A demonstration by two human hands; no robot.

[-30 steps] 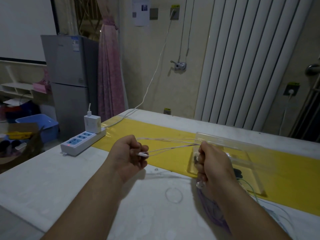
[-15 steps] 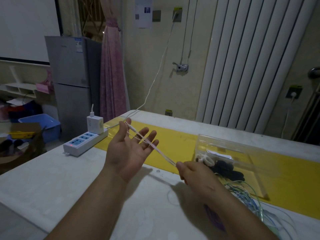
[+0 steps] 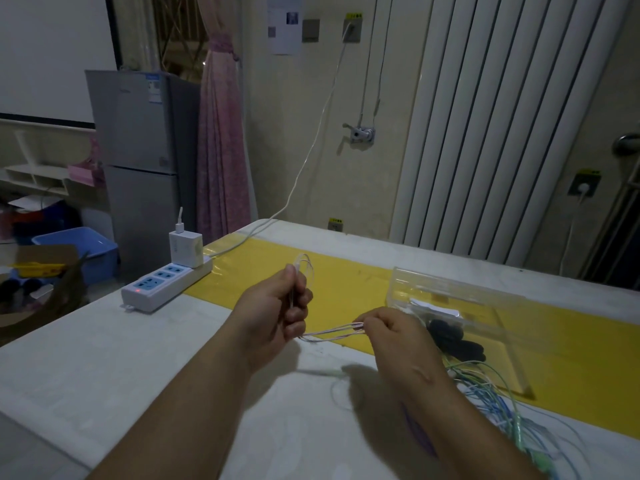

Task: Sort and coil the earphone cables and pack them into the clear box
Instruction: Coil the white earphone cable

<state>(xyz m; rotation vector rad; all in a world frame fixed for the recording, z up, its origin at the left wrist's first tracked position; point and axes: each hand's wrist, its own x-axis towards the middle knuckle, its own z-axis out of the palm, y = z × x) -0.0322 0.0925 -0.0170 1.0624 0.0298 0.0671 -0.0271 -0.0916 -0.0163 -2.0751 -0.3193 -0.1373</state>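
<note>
Two bare hands are working a pale earphone cable (image 3: 332,332) just to the left of the clear box (image 3: 450,292), a little above the table (image 3: 104,358). The left hand (image 3: 273,313), the farther of the two from the box, is curling its fingers around several folded strands, and a small loop of them is sticking up above the fist. The right hand (image 3: 391,330), just beside the box's left wall, is pinching the same strands between thumb and curled fingers, so the cable is running in a short span from one fist to the other.

Inside the box a black coiled cable (image 3: 453,337) is lying on the floor, with something white behind it that is too unclear to name. The box itself is sitting on a yellow strip (image 3: 346,282) that is crossing the table. A tangle of blue and green cables (image 3: 495,403) is lying at the box's near side, partly hidden by the right forearm. Well to the left of the box, a power strip (image 3: 166,284) is carrying a white charger (image 3: 186,249).
</note>
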